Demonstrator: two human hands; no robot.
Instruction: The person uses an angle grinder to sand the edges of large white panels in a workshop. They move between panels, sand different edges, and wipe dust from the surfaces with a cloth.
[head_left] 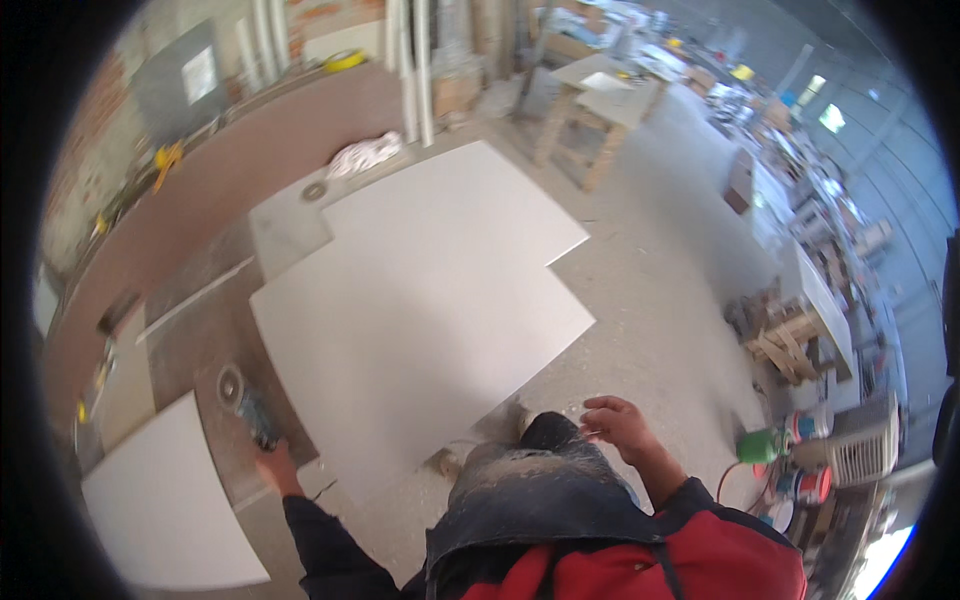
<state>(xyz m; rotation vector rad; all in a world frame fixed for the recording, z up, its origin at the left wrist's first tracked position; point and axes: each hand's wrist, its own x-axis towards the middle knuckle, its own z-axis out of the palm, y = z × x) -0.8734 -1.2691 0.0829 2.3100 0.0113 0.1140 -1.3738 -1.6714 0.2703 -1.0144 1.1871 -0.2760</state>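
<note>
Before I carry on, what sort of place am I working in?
Probably a workshop where sheet material is cut. The left hand holds an angle grinder, a large white panel lies in front, and a rough wooden worktable stands beyond.

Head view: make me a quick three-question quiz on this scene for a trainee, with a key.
1. Which hand holds the disc grinder?
2. True or false: the right hand is touching the large white panels.
3. Fill in: the green container is on the picture's ____ side.

Key: 1. The left hand. 2. False; it is apart from them. 3. Right.
</note>
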